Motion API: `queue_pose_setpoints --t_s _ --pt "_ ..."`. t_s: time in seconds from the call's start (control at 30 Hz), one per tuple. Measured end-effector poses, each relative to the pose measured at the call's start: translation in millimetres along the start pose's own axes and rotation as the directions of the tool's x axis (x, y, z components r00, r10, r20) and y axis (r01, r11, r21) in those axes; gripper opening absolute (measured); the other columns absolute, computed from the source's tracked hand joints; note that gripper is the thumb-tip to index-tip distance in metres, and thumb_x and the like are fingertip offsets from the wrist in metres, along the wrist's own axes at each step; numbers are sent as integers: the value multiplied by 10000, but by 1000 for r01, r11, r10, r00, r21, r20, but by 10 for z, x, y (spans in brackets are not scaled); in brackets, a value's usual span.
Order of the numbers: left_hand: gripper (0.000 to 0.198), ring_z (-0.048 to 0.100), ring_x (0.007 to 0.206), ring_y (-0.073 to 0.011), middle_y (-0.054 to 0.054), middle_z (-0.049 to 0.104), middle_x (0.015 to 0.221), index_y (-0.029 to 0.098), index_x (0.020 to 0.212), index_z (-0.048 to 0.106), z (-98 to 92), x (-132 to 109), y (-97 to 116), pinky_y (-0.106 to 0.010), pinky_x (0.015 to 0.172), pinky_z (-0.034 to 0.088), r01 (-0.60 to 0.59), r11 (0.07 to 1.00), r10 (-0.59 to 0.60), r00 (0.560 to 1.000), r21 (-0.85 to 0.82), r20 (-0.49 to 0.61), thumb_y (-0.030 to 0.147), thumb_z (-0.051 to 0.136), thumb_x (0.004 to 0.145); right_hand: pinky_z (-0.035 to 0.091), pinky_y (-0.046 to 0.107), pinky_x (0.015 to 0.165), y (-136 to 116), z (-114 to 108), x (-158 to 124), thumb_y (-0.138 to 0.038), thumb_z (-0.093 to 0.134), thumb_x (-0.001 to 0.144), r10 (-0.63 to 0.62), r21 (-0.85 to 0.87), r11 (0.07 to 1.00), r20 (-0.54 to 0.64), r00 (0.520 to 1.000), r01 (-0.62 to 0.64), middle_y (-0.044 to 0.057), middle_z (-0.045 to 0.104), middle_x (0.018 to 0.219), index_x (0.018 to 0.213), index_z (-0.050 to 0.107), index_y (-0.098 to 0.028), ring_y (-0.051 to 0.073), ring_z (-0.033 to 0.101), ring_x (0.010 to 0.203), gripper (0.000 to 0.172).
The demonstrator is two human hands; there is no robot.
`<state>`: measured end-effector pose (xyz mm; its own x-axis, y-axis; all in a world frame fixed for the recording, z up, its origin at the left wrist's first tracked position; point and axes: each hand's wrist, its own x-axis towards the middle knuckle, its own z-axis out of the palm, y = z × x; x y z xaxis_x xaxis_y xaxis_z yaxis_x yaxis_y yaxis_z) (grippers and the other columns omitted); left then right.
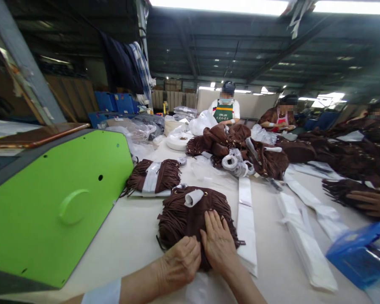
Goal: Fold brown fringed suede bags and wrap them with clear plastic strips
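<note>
A dark brown fringed bag (177, 219) lies on the white table in front of me. A rolled piece of white paper (194, 198) sits on its upper part, near small metal eyelets. My right hand (218, 240) rests flat on the bag's right side with the fingers stretched out. At the bag's lower edge, my left hand (183, 257) is closed with curled fingers; whatever is between them is hidden. Clear plastic (198, 287) shows below my hands. Just behind on the left is another brown fringed bag (164, 175) with a pale band around its middle.
A green machine panel (60, 202) fills the left side. Stacked white strips (247, 228) lie right of the bag, near a blue plastic basket (361, 253). Brown bags (234, 143) are heaped behind. Several co-workers sit across and to the right; one's hand (370, 202) touches brown fringe.
</note>
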<state>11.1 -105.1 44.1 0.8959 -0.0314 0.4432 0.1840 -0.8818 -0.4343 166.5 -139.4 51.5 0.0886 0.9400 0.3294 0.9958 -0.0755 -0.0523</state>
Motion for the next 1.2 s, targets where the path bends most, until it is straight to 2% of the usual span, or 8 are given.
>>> queue_pose_setpoints --t_s 0.13,0.23,0.4,0.57,0.73,0.93,1.07,1.2 --pt "142 574 906 -224 -115 624 970 94 907 574 37 -27 -36 -387 818 401 51 998 -52 997 -21 -52 129 459 831 377 455 1030 45 16 5 -269 410 879 -21 41 999 53 998 18 128 450 1359 1297 471 -81 264 401 1279 462" --pt "193 528 1090 -287 -161 605 1097 81 965 569 98 -66 -51 -447 920 351 62 998 -61 989 6 -138 150 436 844 377 499 1016 92 -15 -154 -238 413 876 -82 22 996 -119 990 85 138 512 1311 1258 508 -89 270 443 1249 421" --pt "223 572 1046 -297 -196 609 1111 57 996 552 89 -61 -117 -402 824 434 -3 998 0 999 -56 -53 163 427 845 410 389 991 156 123 -817 -72 342 808 -399 -83 912 -401 825 401 80 588 1242 1279 475 -155 200 441 1254 497" --pt "166 607 967 -240 -160 635 1062 88 938 537 -16 40 -277 -332 746 480 32 977 -18 998 -209 67 135 459 800 459 418 910 114 293 -1248 -101 374 816 -316 -106 948 -406 858 299 75 626 1179 1205 539 -268 251 510 1186 454" --pt "146 620 887 -191 -114 651 1012 114 901 525 -124 200 -465 -290 703 489 79 962 -51 992 -263 113 105 453 774 460 348 881 47 188 -1072 -91 399 742 -408 -135 913 -312 858 384 59 622 1184 1217 548 -228 224 549 1116 516" --pt "206 603 945 -238 -160 626 1063 78 968 529 -194 298 -484 -345 752 491 56 970 -32 994 -237 103 110 443 784 422 323 928 -60 44 -773 -272 500 834 -501 2 850 -305 810 527 -24 632 1169 1140 589 -306 185 545 1084 320" --pt "221 595 996 -270 -196 627 1059 48 980 548 -20 106 -303 -377 789 486 -84 987 76 995 -139 -67 120 401 832 468 238 778 -150 173 -780 -247 431 879 -401 119 880 -329 855 459 -26 682 1034 1093 609 -289 127 605 843 282" --pt "240 598 1016 -263 -191 642 1037 50 934 575 92 -41 -210 -388 848 474 -54 995 33 974 -88 -224 83 352 853 459 221 651 -145 342 -808 -284 343 926 -336 110 892 -486 807 438 -50 706 872 988 643 -304 107 593 672 308"
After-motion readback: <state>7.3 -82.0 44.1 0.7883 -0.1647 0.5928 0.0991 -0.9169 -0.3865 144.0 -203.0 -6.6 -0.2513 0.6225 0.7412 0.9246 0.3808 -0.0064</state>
